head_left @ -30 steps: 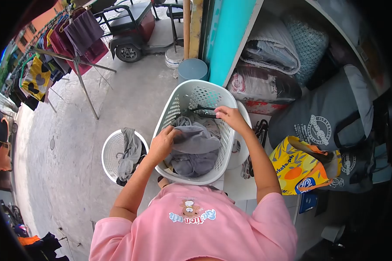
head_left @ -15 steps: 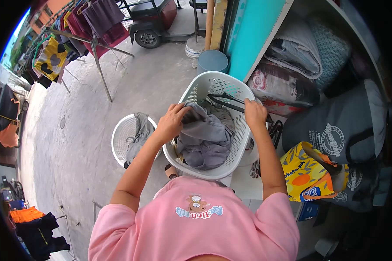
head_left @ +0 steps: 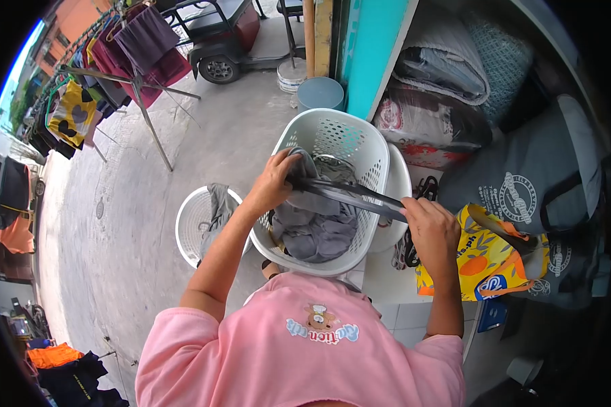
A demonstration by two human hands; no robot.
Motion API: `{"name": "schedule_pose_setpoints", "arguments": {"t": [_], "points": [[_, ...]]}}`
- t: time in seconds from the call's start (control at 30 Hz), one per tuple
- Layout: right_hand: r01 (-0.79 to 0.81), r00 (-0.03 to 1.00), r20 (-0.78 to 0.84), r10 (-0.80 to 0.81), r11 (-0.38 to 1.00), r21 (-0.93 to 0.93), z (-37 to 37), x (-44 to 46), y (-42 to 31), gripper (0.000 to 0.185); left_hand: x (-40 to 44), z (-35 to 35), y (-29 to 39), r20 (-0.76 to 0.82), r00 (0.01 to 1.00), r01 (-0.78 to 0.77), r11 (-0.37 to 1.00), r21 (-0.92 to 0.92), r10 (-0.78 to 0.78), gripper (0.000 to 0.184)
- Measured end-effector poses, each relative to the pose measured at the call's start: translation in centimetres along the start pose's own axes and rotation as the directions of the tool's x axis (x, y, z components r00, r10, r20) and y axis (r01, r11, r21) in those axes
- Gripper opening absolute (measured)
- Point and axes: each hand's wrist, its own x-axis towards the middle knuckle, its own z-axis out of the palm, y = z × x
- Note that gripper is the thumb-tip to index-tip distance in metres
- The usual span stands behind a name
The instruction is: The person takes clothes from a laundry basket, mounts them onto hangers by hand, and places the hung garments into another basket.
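Note:
My left hand (head_left: pixel 273 182) is closed on the gathered edge of a grey garment (head_left: pixel 304 163) above the large white laundry basket (head_left: pixel 363 142). In my right hand (head_left: pixel 431 227) is one end of a black clothes hanger (head_left: pixel 360 197), blurred by motion. It slants across the basket, and its far end meets the garment at my left fingers; whether it is inside the cloth I cannot tell. Beneath lies more crumpled grey clothing (head_left: pixel 312 237) in the basket.
A smaller white basket (head_left: pixel 185 227) with grey cloth (head_left: pixel 218 207) stands on the concrete to the left. At right are a yellow shopping bag (head_left: pixel 472 261), a dark grey bag (head_left: pixel 482 180) and black hangers (head_left: pixel 407 252). A clothes rack (head_left: pixel 146 115) stands at upper left.
My right hand has moved right and down, drawing the hanger out from over the basket's far part to lie across it. My left hand has stayed on the garment, raised slightly.

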Motion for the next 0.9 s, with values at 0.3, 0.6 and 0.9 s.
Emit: {"name": "schedule_pose_setpoints", "arguments": {"t": [0.3,0.6,0.9], "points": [[-0.058,0.995,-0.078,0.060,0.998,0.031,7.6,1.4,-1.8,0.007,0.4,0.0,7.6,0.025,0.997,0.076,0.946,-0.316,-0.072,0.066],[-0.036,0.975,-0.196,0.099,0.952,0.303,7.3,1.6,3.2,0.014,1.4,-7.0,10.8,-0.024,0.956,-0.266,0.896,0.355,0.294,0.061],[0.048,0.804,-0.595,0.024,0.993,0.105,6.2,2.2,0.1,0.025,3.7,-6.6,9.4,-0.079,0.962,-0.235,0.940,0.249,0.261,0.019]]}}
